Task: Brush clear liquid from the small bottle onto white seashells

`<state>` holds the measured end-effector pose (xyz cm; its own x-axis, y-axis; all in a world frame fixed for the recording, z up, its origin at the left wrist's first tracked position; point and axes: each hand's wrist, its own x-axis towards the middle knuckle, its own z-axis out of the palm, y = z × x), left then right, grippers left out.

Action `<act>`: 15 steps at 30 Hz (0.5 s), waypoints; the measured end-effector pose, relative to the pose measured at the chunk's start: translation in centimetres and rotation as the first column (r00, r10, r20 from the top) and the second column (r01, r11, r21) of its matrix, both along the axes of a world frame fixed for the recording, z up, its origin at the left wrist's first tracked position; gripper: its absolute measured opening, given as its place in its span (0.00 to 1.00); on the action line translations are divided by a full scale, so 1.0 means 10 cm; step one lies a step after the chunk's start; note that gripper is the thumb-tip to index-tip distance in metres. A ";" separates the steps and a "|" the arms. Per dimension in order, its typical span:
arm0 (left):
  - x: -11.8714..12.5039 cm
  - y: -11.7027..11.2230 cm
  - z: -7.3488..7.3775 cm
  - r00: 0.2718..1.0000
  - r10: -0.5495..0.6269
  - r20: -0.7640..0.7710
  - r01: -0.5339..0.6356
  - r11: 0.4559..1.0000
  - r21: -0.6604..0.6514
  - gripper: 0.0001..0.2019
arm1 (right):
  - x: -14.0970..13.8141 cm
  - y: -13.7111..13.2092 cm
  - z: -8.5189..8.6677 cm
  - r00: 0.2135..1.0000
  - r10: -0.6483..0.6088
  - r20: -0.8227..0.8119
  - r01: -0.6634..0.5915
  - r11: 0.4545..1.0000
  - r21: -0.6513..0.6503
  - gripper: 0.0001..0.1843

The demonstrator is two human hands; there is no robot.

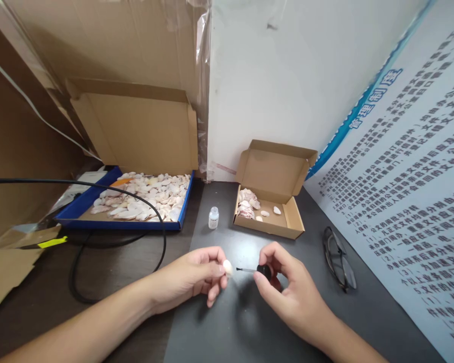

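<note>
Between the thumb and fingers of my left hand (199,275) is a small white seashell (227,267). My right hand (293,287) pinches the round black cap of a brush applicator (264,272). Its thin stem points left, and the dark bristle tip is a short gap away from the shell. Behind both hands a small clear glass bottle (213,219) stands upright without a cap, its label too small to read. To its right, an open brown cardboard box (293,217) holds several shells at its left side and middle.
A blue-sided box (123,225) full of shells stands at the back left, lid raised. A black cable (162,227) loops across the table beside my left forearm. Glasses (338,259) lie at the right, near a printed poster (401,176). A white wall (272,91) rises behind.
</note>
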<state>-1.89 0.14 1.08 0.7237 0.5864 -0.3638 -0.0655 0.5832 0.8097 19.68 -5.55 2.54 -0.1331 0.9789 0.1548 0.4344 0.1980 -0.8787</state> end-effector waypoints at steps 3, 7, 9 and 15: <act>0.00 0.00 0.00 1.000 0.001 0.006 -0.001 1.000 0.001 0.15 | 0.01 -0.01 0.00 0.999 0.004 -0.048 -0.004 1.000 0.015 0.06; 0.00 0.00 -0.01 1.000 -0.001 0.008 0.001 1.000 0.006 0.15 | 0.00 -0.01 0.00 0.998 0.022 -0.054 -0.021 1.000 0.020 0.05; 0.00 0.00 -0.01 1.000 0.002 0.008 -0.002 1.000 0.011 0.15 | 0.00 0.00 0.00 1.000 -0.001 -0.022 0.001 1.000 0.012 0.06; 0.00 -0.01 0.01 1.000 0.017 0.004 -0.017 1.000 0.005 0.16 | 0.02 -0.03 0.00 0.997 0.037 -0.067 -0.036 0.999 0.014 0.04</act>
